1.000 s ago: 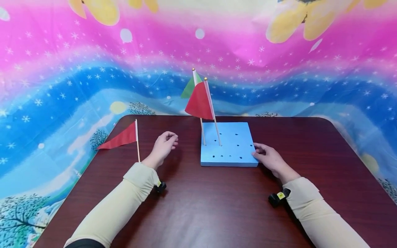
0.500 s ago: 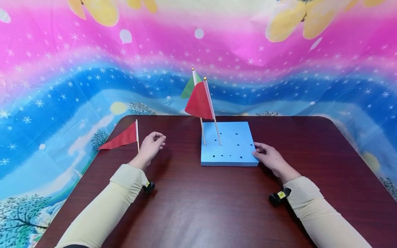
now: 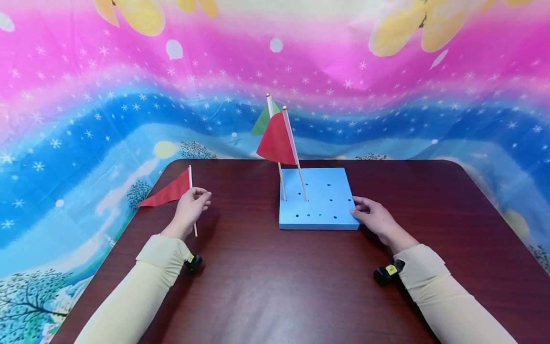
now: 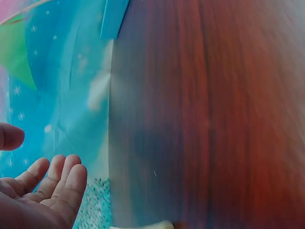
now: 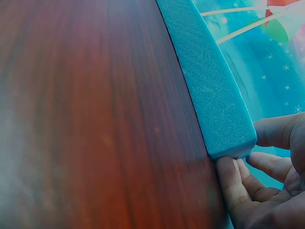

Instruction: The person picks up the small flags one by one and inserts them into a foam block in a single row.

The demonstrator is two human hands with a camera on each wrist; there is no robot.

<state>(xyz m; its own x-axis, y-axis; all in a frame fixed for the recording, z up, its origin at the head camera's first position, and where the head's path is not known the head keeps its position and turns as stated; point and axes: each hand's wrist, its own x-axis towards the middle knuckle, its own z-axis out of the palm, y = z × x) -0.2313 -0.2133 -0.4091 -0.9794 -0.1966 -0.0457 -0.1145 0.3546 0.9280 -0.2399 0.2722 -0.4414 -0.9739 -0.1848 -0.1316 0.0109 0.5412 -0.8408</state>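
My left hand hovers at the left of the table, overlapping the wooden stick of a red pennant flag lying there. In the left wrist view its relaxed fingers and thumb stand apart with nothing between them. My right hand rests against the right edge of a light blue foam board dotted with holes. The right wrist view has its fingertips touching the board's end near the corner. Two flags rise from holes on the board's left side, a red flag overlapping a green flag.
The dark reddish-brown wooden table has rounded far corners. A colourful printed cloth hangs behind and along both sides of it. Small black cameras are strapped at both wrists.
My left hand has moved left, away from the board and over to the lying red flag's stick. The right hand stays at the board's edge, and the two standing flags have not moved.
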